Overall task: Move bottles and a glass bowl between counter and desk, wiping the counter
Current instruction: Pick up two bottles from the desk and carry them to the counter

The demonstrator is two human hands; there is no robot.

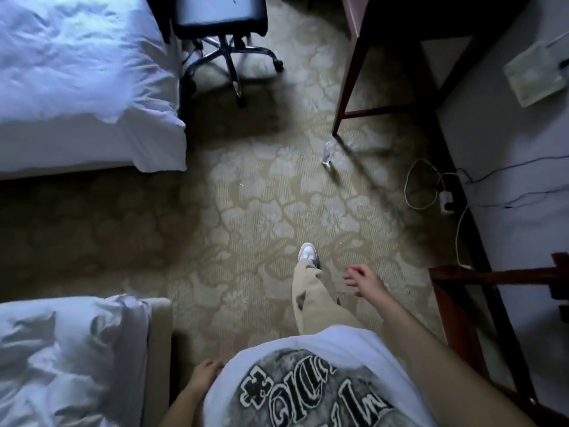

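A clear plastic bottle (327,153) stands upright on the patterned carpet, just beside the near leg of the dark wooden desk (351,84) at the upper right. My right hand (361,279) hangs out in front of me with loose, parted fingers and holds nothing, well short of the bottle. Close against my shirt at the bottom sits my left hand (207,375), partly hidden by the shirt, with nothing visible in it. Neither a glass bowl nor a counter top is in view.
Two beds with white bedding lie on the left, the far bed (77,75) and the near bed (67,362). An office chair (223,23) stands at the top. White cables and a plug (445,200) run along the right wall. Dark wooden furniture (455,291) stands at the right.
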